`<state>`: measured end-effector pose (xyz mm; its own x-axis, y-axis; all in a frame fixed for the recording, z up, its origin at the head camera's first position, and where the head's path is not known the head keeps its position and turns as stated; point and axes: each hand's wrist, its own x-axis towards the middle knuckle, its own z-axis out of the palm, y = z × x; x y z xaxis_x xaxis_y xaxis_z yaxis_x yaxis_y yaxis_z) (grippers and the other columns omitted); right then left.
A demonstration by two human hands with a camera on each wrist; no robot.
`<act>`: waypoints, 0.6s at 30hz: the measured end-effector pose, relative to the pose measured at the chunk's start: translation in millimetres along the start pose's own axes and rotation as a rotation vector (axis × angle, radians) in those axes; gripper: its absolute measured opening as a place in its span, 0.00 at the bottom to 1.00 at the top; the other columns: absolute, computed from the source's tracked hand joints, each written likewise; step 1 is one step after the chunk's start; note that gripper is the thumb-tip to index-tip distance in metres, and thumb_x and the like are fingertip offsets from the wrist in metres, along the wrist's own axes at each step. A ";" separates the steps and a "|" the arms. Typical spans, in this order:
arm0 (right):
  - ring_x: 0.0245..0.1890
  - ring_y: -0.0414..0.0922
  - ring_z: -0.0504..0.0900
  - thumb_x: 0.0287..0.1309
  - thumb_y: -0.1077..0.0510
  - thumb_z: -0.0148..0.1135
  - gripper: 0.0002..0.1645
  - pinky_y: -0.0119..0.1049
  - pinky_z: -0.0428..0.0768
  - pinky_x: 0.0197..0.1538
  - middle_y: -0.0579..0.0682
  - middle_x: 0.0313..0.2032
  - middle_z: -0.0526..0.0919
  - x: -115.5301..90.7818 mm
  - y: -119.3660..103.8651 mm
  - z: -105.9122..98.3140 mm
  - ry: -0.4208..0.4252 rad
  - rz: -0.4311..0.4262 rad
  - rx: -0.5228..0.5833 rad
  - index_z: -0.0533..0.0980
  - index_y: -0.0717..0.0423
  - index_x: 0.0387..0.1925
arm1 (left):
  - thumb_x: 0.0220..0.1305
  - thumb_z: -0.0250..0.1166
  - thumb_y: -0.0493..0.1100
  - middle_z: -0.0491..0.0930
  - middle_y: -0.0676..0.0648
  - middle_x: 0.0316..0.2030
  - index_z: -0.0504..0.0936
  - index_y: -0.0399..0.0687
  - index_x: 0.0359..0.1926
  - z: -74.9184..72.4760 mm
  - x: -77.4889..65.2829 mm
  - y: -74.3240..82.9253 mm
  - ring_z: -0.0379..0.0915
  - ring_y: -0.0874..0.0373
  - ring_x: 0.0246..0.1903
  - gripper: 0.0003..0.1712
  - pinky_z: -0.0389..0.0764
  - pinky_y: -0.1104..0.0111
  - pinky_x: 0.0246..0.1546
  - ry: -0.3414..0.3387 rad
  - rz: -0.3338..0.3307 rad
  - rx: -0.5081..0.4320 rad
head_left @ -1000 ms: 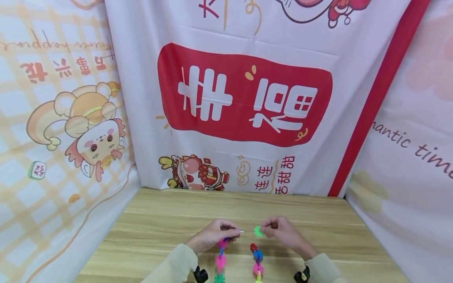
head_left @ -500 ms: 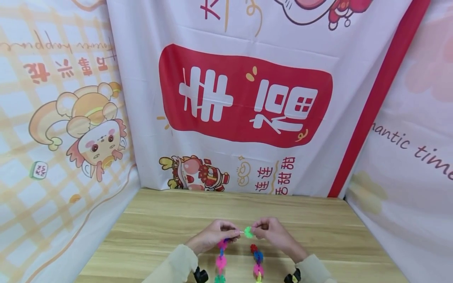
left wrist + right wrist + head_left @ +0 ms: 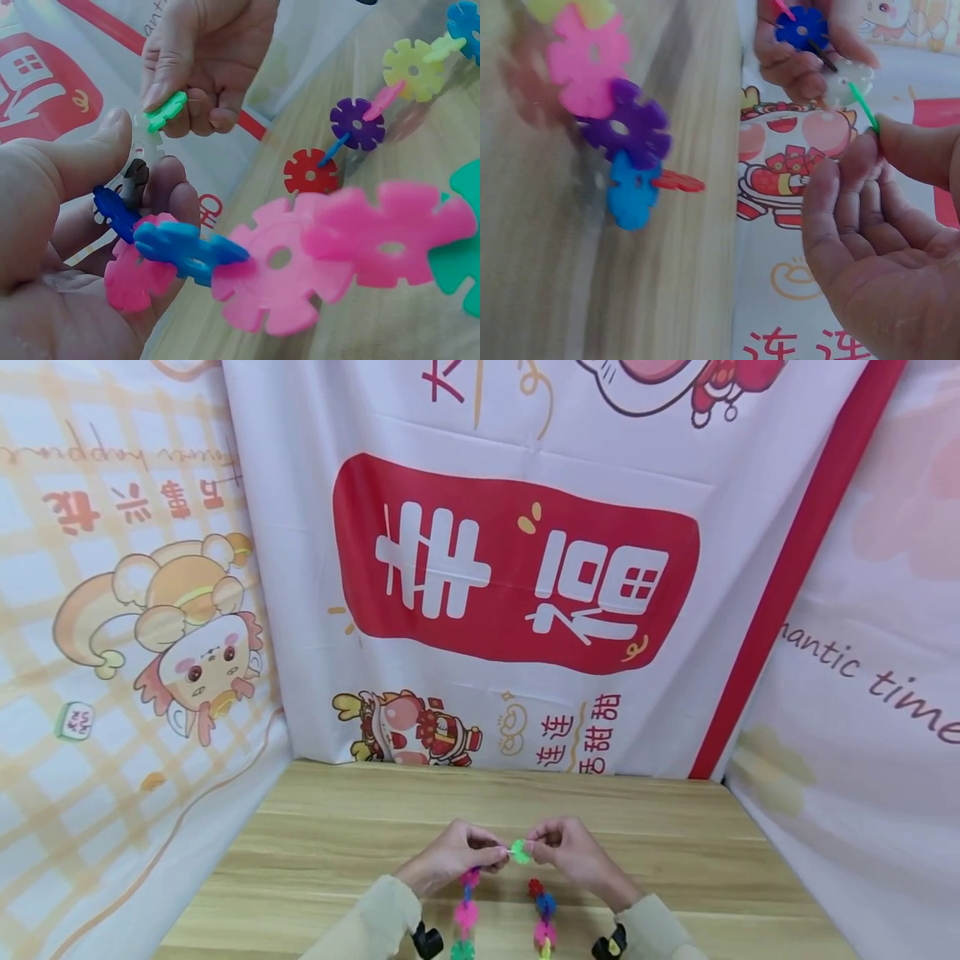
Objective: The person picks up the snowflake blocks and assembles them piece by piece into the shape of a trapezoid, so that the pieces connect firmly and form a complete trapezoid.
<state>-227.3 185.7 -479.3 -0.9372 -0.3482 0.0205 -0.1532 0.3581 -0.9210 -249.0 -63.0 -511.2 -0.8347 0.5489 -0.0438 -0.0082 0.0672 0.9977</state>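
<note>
In the head view my left hand (image 3: 456, 857) pinches a white slotted snowflake disc (image 3: 849, 84) by its edge. That disc ends a chain of snowflake discs: a black disc (image 3: 135, 182), a dark blue disc (image 3: 116, 214), a pink disc (image 3: 277, 264) and more, trailing toward me. Opposite it, my right hand (image 3: 573, 857) pinches a bright green snowflake disc (image 3: 520, 852) between thumb and index finger. In the right wrist view the green disc stands edge-on, meeting the white disc's rim; how deep the slots engage is unclear.
On the wooden table (image 3: 360, 810), a second chain with a red disc (image 3: 310, 172) at its far end lies below my right hand. A purple disc (image 3: 626, 124) and a yellow disc (image 3: 414, 70) belong to it. A printed cloth (image 3: 510, 718) hangs behind.
My right hand has moved left with the green disc, bringing it from apart to against the white disc. The left hand has stayed almost in place.
</note>
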 end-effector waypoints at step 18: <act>0.29 0.39 0.81 0.67 0.63 0.71 0.09 0.30 0.83 0.34 0.54 0.32 0.88 1.2 2.1 28.1 0.210 -0.009 0.085 0.84 0.69 0.39 | 0.71 0.70 0.38 0.90 0.32 0.43 0.89 0.32 0.48 -5.1 0.1 -2.1 0.88 0.59 0.38 0.12 0.90 0.62 0.49 0.037 0.055 -0.012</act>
<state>-219.9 161.6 -492.1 -0.9819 -0.1598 0.1012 -0.1433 0.2787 -0.9496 -251.9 -67.4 -513.1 -0.8537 0.5207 0.0128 0.0320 0.0279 0.9991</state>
